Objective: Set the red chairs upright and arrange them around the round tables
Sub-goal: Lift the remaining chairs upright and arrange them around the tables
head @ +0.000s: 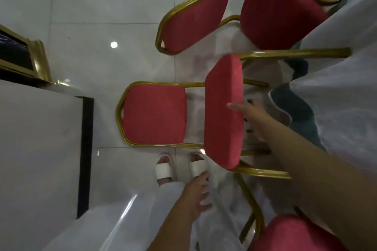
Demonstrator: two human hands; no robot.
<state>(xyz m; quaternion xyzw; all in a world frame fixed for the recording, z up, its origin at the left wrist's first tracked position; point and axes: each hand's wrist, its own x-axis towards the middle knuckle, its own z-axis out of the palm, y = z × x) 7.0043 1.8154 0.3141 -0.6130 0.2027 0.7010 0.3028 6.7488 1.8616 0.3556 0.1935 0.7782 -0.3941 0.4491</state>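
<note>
Red chair (221, 124) lies on its back on the floor (132, 16), just beside the draped table (338, 106). Right hand (255, 120) grips the seat's edge. Left hand (195, 195) hangs apart, fingers relaxed, holding nothing.

You have open floor (102, 16) left of the toppled chair (155, 116); a second chair (281, 10) and the tablecloth (336, 98) crowd your right.

Red chair (223, 112) — matt cloth, glossy gilt metal; floor (102, 16) — polished tile.
</note>
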